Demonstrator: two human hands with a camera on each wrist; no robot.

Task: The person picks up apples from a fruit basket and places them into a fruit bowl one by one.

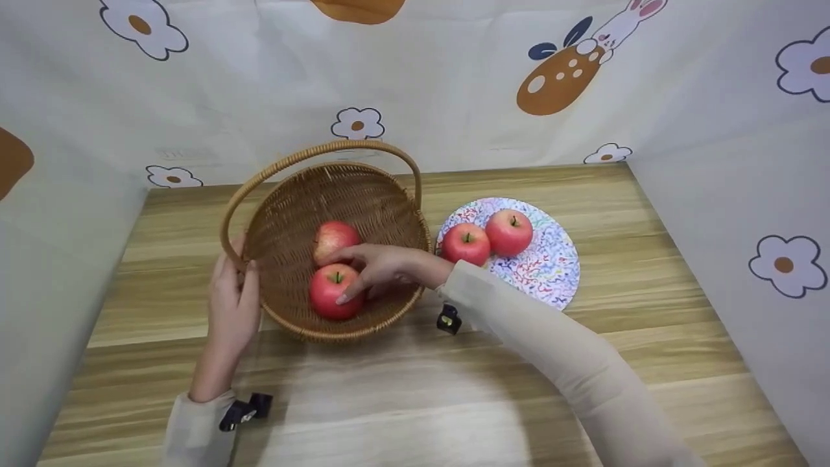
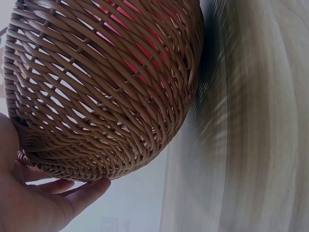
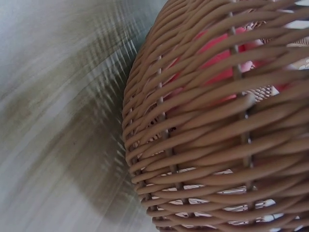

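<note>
A round wicker basket (image 1: 285,279) with an arched handle stands on the table, tilted toward the camera. My left hand (image 1: 235,301) grips its left rim near the handle's base; in the left wrist view, the fingers (image 2: 91,195) lie along the outside of the weave. Inside the basket, my right hand (image 1: 382,264) holds a red apple (image 1: 327,295), thumb on its near side and fingers over the top. Another red apple (image 1: 335,235) lies just behind it, beside the fingertips. Through the weave in the right wrist view, red apple skin (image 3: 217,63) shows; the right hand is hidden there.
To the basket's right lies a round, multicoloured speckled plate (image 1: 548,272) bearing two red apples, one on the left (image 1: 465,244) and one behind (image 1: 509,232). My right forearm passes over the plate's near edge. Patterned cloth walls (image 1: 454,78) enclose the wooden table (image 1: 648,259).
</note>
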